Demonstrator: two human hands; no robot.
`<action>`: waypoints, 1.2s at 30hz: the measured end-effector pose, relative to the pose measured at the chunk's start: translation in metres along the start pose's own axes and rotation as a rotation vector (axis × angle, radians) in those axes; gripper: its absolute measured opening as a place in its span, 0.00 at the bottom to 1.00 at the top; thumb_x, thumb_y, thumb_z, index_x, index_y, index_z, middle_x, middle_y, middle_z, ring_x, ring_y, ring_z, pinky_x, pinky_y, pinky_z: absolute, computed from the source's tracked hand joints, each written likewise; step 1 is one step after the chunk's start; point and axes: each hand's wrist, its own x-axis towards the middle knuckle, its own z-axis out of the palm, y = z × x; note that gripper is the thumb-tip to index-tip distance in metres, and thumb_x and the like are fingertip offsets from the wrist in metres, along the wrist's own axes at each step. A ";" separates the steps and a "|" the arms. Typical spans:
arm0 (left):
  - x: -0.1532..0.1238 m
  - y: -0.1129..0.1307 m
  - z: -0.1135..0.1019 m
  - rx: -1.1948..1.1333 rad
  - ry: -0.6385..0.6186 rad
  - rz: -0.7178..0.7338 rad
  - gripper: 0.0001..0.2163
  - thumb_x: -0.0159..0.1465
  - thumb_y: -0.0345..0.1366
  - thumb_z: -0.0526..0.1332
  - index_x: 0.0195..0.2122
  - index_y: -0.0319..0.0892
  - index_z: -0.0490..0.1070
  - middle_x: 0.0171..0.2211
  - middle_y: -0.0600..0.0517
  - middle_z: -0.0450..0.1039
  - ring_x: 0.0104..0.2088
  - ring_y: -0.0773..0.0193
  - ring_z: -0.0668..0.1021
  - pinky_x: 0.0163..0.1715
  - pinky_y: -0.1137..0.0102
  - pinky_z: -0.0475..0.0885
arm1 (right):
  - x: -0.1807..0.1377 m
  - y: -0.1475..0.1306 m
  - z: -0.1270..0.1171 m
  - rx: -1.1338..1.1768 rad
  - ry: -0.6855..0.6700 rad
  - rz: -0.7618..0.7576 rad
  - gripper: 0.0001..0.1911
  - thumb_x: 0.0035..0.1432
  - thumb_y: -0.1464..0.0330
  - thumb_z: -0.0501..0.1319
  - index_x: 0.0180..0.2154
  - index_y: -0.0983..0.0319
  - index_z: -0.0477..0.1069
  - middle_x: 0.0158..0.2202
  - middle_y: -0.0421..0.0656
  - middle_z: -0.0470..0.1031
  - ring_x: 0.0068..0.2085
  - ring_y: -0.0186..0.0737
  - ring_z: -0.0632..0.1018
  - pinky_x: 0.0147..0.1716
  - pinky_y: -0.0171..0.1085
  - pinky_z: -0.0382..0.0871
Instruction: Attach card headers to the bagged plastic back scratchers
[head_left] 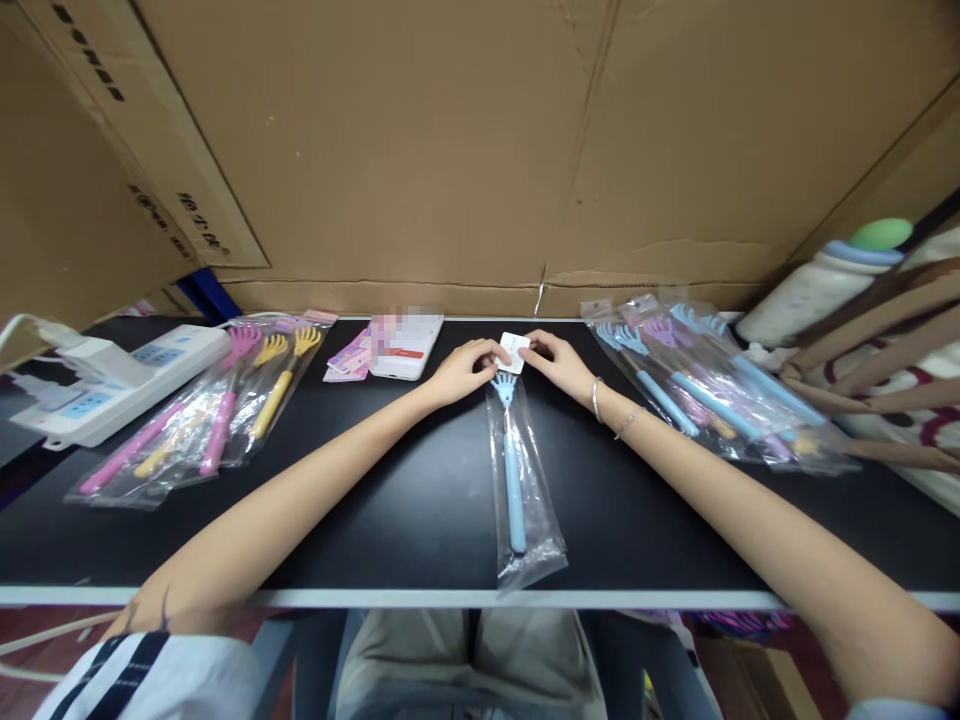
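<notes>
A light blue back scratcher [514, 480] with a claw-shaped head lies in a clear plastic bag [540, 500] on the black table, handle toward me. At the bag's top end is a small white card [513, 353]. My left hand [469, 370] pinches the card's left edge between thumb and fingers. From the other side, my right hand [559, 363] grips its right edge, fingers curled. Whether the card lies inside the bag or on top of it, I cannot tell.
Bagged pink and yellow back scratchers [221, 430] lie at the left, beside a white power strip [142, 380]. Several blue and purple bagged ones [697, 385] are at the right. Behind stand a phone [420, 350], pink cards [351, 355], a bottle [817, 285] and cardboard walls [420, 150].
</notes>
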 end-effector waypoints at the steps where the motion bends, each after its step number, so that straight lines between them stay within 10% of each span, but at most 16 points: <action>1: 0.000 0.000 0.000 0.011 -0.003 0.005 0.08 0.59 0.29 0.54 0.36 0.42 0.71 0.37 0.50 0.74 0.36 0.64 0.73 0.44 0.66 0.68 | 0.000 -0.001 0.000 0.017 -0.008 -0.001 0.17 0.53 0.53 0.60 0.35 0.60 0.70 0.35 0.44 0.77 0.40 0.44 0.76 0.47 0.46 0.69; 9: -0.002 0.000 0.000 0.157 0.117 -0.144 0.10 0.54 0.33 0.61 0.38 0.44 0.68 0.42 0.51 0.75 0.45 0.58 0.72 0.49 0.62 0.67 | -0.001 -0.006 -0.001 0.150 -0.063 0.051 0.18 0.49 0.53 0.63 0.32 0.60 0.65 0.35 0.44 0.77 0.40 0.45 0.78 0.47 0.47 0.70; 21: -0.008 -0.002 -0.007 0.320 -0.068 -0.181 0.17 0.60 0.34 0.51 0.50 0.45 0.68 0.53 0.50 0.71 0.54 0.52 0.68 0.55 0.56 0.64 | -0.010 -0.020 0.004 0.044 -0.117 -0.002 0.13 0.53 0.57 0.59 0.32 0.61 0.66 0.34 0.43 0.75 0.39 0.44 0.77 0.44 0.43 0.69; 36: -0.008 0.006 -0.004 0.557 0.047 -0.313 0.15 0.64 0.40 0.52 0.46 0.46 0.74 0.47 0.49 0.73 0.50 0.52 0.69 0.49 0.57 0.67 | -0.010 -0.030 0.007 -0.031 -0.105 0.030 0.14 0.56 0.59 0.56 0.32 0.63 0.69 0.31 0.42 0.74 0.35 0.39 0.74 0.37 0.37 0.65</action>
